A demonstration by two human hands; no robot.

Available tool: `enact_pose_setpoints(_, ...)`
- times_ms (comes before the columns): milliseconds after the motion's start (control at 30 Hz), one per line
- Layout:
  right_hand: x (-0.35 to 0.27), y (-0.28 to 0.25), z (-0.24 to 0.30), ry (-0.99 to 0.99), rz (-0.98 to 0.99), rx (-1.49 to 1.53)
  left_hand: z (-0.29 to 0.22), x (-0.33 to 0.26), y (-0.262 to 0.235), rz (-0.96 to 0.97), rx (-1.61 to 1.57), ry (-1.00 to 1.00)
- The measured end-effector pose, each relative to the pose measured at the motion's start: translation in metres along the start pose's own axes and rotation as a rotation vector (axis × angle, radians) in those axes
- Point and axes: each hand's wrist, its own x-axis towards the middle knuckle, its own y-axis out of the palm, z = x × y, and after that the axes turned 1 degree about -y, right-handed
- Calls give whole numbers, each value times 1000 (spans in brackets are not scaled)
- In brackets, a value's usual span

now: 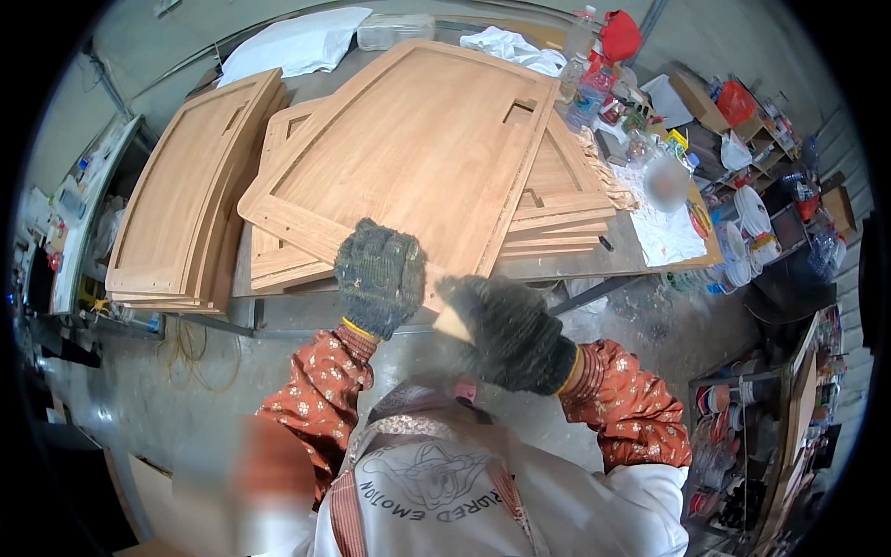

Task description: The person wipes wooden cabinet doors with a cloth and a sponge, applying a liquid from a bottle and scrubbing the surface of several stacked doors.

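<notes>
As the left hand [380, 283] rests on the wooden panel [399, 153], stacked aslant, near corner by the tabletop's [594, 265] front edge, the fingers of the right hand [510, 336] clasp a blurred tan block [452, 325]. That panel looks stiff, probably hefty: take opposite frame edges. Left fingertips are hidden; gripping or pressing, I can't tell.

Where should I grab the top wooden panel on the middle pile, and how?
The top wooden panel is flat and lies askew, so its near corner juts past the wooden panels below. Probably grip there, coming from the person's side, fingers underneath and thumb on top. It's wide, so using both hands might help.
</notes>
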Motion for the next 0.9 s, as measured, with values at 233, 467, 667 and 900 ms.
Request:
enact_pose_setpoints(233, -7, -13, -17, 172, -129, -34, -5, 0, -3, 29, -88, -9)
enact_pose_setpoints(467, -46, 32, 2, -45, -315, -59, 17, 12, -23, 333, -270, 111)
enact_pose_setpoints(667, -79, 20, 8, 161, -426, -42, 33, 5, -32, 407, -160, 134)
enact_pose_setpoints(900, -82, 35, -2, 218, -589, -55, -2, 9, -23, 335, -118, 125)
